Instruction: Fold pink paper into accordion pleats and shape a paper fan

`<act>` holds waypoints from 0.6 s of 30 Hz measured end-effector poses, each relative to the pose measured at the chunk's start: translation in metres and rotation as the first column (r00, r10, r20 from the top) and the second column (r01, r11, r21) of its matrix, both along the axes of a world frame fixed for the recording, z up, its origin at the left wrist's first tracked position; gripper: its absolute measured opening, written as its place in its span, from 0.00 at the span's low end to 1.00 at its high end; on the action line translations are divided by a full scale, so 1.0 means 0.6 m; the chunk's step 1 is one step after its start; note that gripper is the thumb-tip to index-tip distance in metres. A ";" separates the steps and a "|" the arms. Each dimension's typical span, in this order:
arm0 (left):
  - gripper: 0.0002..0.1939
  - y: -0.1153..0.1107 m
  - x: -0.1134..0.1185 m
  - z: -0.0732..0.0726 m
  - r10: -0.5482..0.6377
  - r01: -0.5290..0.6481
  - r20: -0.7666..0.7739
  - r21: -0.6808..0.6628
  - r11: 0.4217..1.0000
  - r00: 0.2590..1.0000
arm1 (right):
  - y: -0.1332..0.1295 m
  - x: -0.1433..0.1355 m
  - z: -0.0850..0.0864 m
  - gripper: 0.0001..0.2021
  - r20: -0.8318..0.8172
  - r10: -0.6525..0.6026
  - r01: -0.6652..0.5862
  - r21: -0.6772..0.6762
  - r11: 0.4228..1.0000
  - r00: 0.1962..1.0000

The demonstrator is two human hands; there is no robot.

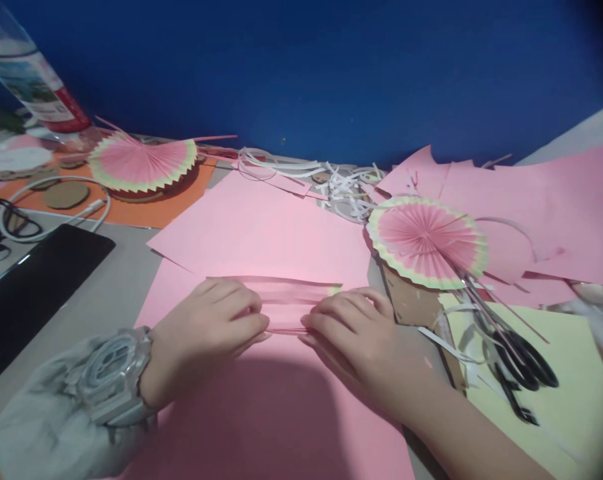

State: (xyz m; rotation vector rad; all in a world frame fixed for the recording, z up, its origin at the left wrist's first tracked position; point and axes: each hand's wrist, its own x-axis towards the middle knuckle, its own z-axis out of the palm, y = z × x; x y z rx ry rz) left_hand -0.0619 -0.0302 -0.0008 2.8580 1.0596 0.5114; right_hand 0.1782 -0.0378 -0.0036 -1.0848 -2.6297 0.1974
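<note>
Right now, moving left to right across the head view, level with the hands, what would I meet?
Phone, left hand, folded paper between the hands, right hand, scissors.

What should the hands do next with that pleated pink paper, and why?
Perhaps squeeze the pleated pink paper more firmly along its near edge: the left hand and right hand both pinch it there, thin layers show stacked between them, and the part beyond looks looser, so a sharper crease would likely help.
</note>
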 end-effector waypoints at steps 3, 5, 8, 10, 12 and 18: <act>0.11 -0.003 0.004 -0.005 0.019 -0.019 -0.010 0.018 1.000 1.000 | 0.000 -0.003 -0.005 0.03 0.027 0.017 -0.016 -0.016 1.000 0.999; 0.13 -0.002 0.002 -0.008 0.033 -0.033 -0.035 0.017 0.999 0.999 | 0.001 -0.003 -0.010 0.03 0.019 -0.009 0.009 -0.021 1.000 1.000; 0.15 0.001 -0.006 -0.012 0.046 -0.046 -0.078 -0.002 0.999 0.996 | 0.003 -0.001 -0.014 0.06 -0.004 -0.072 0.072 -0.030 0.997 0.997; 0.15 0.002 -0.012 -0.013 0.048 -0.053 -0.105 -0.045 0.998 0.993 | 0.005 0.000 -0.013 0.08 -0.004 -0.106 0.106 -0.056 0.993 0.994; 0.16 0.003 -0.018 -0.013 0.066 -0.078 -0.130 -0.088 0.993 0.989 | 0.006 0.001 -0.010 0.08 0.006 -0.139 0.139 -0.102 0.985 0.990; 0.16 0.003 -0.023 -0.008 0.154 -0.188 -0.162 -0.227 0.955 0.975 | 0.007 -0.001 0.002 0.07 0.042 -0.203 0.207 -0.237 0.949 0.978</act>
